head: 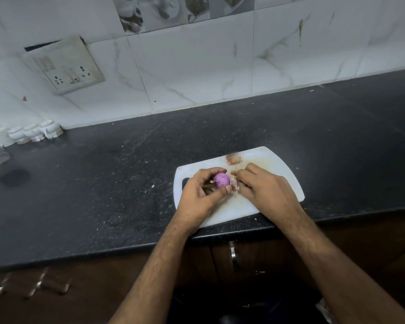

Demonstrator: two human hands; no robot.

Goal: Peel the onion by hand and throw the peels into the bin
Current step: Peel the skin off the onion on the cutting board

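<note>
Onion: a small purple onion (221, 180), its outer skin largely off, is held just above the white cutting board (276, 164), over the board's left half
Left hand: the left hand (200, 195) curls around the onion, fingers over its top and thumb pressed under its lower right side, gripping it firmly
Right hand: the right hand (264, 187) sits just beside the onion on its right, fingers bent inward and pinched on a pale scrap of peel (233, 182) at the onion's right end; the grip is narrow, closed on the peel
Loose peel: a pinkish piece of peel (233, 158) lies on the board's far edge, apart from both hands
Cutting board: it lies on the dark speckled countertop (103, 183), near the front edge, handle slot on the left, partly hidden by the left hand
Countertop: small pale flecks are scattered across it; white cups (36, 132) stand at the far left against the wall
Wall: marbled white tiles, with a switch and socket plate (66, 66) at upper left
Below: dark wood cabinet doors with a metal handle (233, 254) under the counter edge
</note>
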